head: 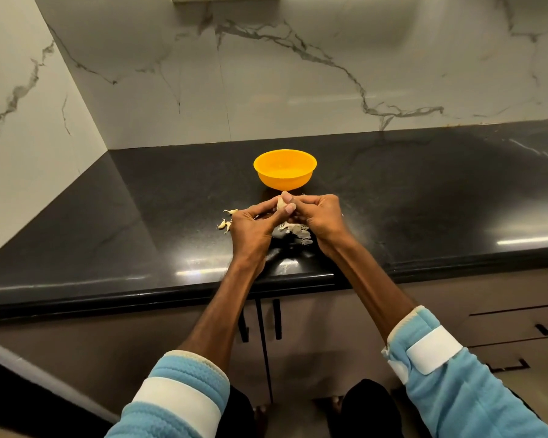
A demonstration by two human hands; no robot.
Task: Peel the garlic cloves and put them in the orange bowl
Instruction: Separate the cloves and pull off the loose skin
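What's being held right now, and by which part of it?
A garlic clove, pinched by its sides: left hand on its left side, right hand on its right.

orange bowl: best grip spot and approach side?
Probably the near rim of the orange bowl, pinched across the wall from above. It stands upright and open; its smooth walls taper to a narrow base, so a side grasp may slip.

Left sleeve (184, 371) and right sleeve (456, 403) were light-blue fleece, cream-trimmed at the cuffs. Each carried a broad white band (178, 403). Dark trousers (370, 406) below.
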